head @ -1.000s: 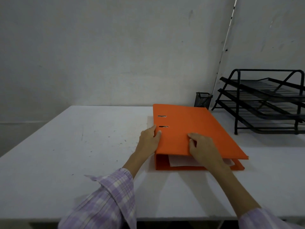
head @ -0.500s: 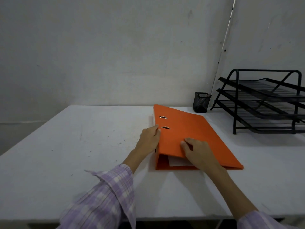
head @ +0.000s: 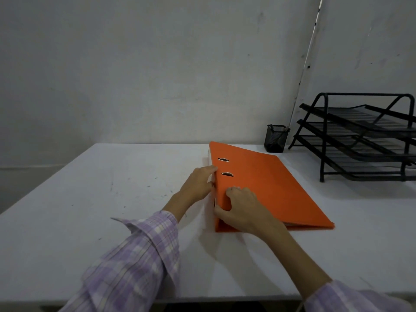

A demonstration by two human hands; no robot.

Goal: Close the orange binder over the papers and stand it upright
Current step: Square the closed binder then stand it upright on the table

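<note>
Mid-frame on the white bench (head: 90, 199), the flat orange cardboard binder (head: 270, 188) lies closed; left hand (head: 198, 183) and right hand (head: 243, 210) fingers (head: 234, 190) clamp its spine edge.

White worktop (head: 90, 188), scuffed, dark specks left of centre; orange binder (head: 270, 188) lying on it, cover down, right of centre; black mesh pen cup (head: 275, 140) at far edge; black three-tier tray rack (head: 324, 136) far right, near cup
</note>
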